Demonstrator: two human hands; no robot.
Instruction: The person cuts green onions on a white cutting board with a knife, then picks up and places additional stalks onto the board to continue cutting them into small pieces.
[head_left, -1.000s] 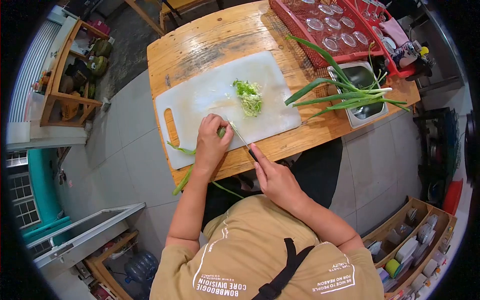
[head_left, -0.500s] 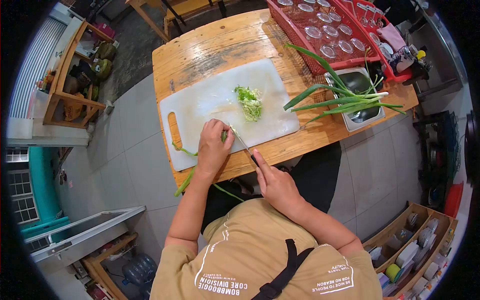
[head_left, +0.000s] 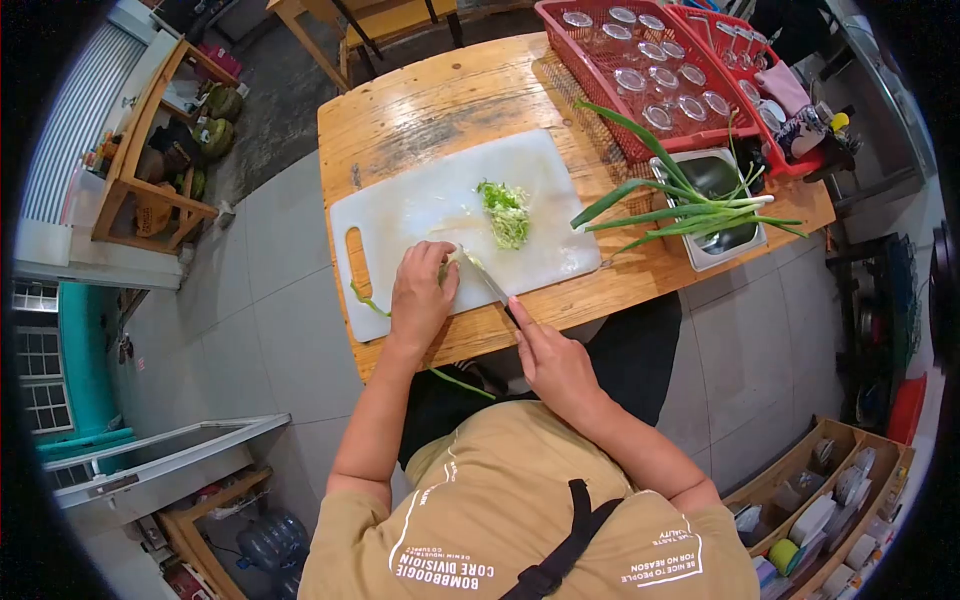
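Note:
My left hand is closed over a green onion near the front edge of the white cutting board. Long green onion leaves trail out beneath the wrist and hang past the table's edge. In my right hand is the black handle of a knife, its blade angled up and left, close to my left fingertips. Bits of cut onion cling to the blade near its tip. Farther up the board lies a heap of chopped green onion, pale and green pieces mixed.
Whole green onions lie across a steel pan at the wooden table's right end. Behind it stands a red basket of upturned glasses, with another red crate beside it. Shelving with containers stands at lower right.
The whole view has shifted slightly. My left hand stays over the green onion, and the knife remains beside its fingertips. The onion leaves below my left wrist show less than before.

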